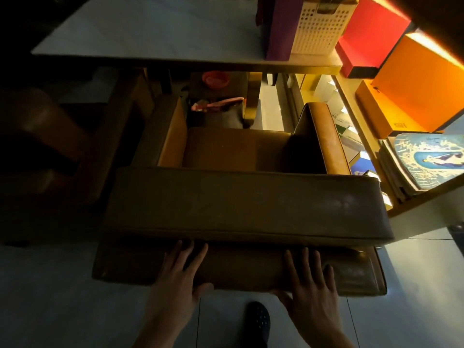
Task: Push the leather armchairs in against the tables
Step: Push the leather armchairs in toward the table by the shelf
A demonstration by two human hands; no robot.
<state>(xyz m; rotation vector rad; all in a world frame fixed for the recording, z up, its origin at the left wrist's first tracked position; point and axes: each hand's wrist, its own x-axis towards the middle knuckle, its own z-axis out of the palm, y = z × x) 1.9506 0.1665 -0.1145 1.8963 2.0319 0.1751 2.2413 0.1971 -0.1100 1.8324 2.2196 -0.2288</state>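
Note:
A brown leather armchair stands in front of me, its seat facing a white-topped table. The armrest fronts sit just short of the table's near edge. My left hand lies flat with straight fingers against the back of the chair, left of centre. My right hand presses the same back panel with spread fingers, right of centre. A second brown armchair sits in the dark at the left.
Lit shelves at the right hold a red box, orange boxes and a stack of magazines. A white perforated basket and a purple box stand on the table. Bags lie under the table. My dark shoe is on the tiled floor.

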